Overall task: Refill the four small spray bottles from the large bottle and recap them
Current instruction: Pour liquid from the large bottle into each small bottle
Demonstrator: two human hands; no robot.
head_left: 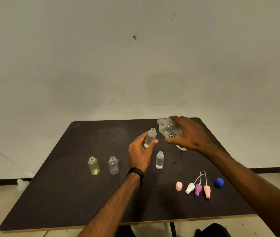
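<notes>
My left hand (140, 152) grips a small clear spray bottle (150, 136), uncapped and lifted off the dark table (67, 194). My right hand (189, 134) holds the large clear bottle (168, 128), tilted left so its open neck sits just above and right of the small bottle's mouth. Three more uncapped small bottles stand on the table: a yellow one (93, 165), a purplish one (113, 165) and a clear one (159, 160). At the front right lie a pink cap (178, 186), white (190, 187), purple (198, 189) and pink (207, 191) spray heads, and a blue cap (219, 182).
The table's front edge runs close below my forearms. A white object (22, 184) lies on the floor at the left of the table. A plain wall stands behind the table.
</notes>
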